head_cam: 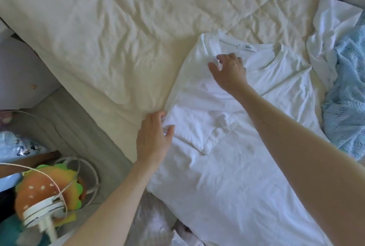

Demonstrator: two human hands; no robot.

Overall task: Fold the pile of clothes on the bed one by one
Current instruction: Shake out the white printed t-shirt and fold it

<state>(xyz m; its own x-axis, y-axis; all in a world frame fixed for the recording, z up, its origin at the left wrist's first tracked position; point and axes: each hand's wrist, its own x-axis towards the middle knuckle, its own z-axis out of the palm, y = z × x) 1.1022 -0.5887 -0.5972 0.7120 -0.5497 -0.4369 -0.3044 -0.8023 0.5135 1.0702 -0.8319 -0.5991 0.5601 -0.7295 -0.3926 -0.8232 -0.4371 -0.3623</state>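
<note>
**Two hands smoothing a white T-shirt on a bed**

The left hand point(153, 137) lies at the shirt's left edge, fingers fairly straight, thumb and fingertips touching the folded-in sleeve point(199, 129). It seems to press or tuck the cloth more than pinch it, though the fingertips are partly hidden in white fabric, so a light grip cannot be ruled out. The right hand point(230, 71) reaches across to the shoulder area just below the collar point(254, 48), fingers spread and loosely bent, holding nothing that shows. The hands are well apart, one near the neck and one at the sleeve.

The T-shirt point(246, 176) is thin, soft cotton knit, by its look. It should be light and limp, keeping no shape by itself and wrinkling easily. It will likely drag on the sheet rather than slide. The best holds are probably the firmer seams: shoulder, sleeve hem, side edge and bottom hem, taken with both hands so a fold stays straight.

The shirt is plain white, lying face up near the middle-right of the bed point(98, 38), neck away from the person, a small label inside the collar. Its left sleeve is folded onto the chest. Fine creases cross the body.

To the right lies the remaining pile: a crumpled white garment point(327, 34) and a pale blue knit point(347, 97).
</note>
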